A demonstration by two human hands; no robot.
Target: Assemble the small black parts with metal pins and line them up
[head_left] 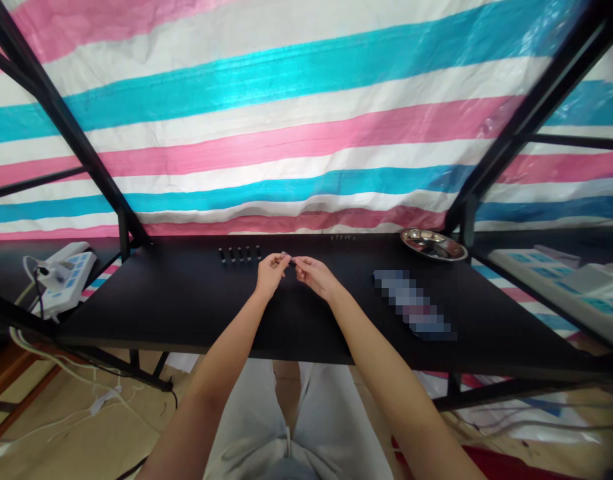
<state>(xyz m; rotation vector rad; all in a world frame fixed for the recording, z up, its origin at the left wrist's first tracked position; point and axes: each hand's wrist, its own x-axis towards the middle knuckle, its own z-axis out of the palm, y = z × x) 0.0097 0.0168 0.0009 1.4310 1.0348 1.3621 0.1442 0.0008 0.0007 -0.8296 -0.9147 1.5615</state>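
Over the middle of the black table, my left hand (271, 275) and my right hand (313, 276) meet with fingertips pinched. Between them is a small dark tube (292, 261), mostly covered by my fingers, so its exact kind does not show. To the left of my left hand, several similar small dark tubes with shiny lower ends (240, 255) are set in a row. Beyond my right hand, near the back edge, a line of several tiny pale pieces (343, 238) is too small to name.
A round metal tray with compartments (433, 245) lies at the back right. Nearer stands a flat pixelated object (413, 305). Black frame posts (93, 163) rise at both sides before a striped tarp (286, 133). A power strip (69, 287) with cables is at left.
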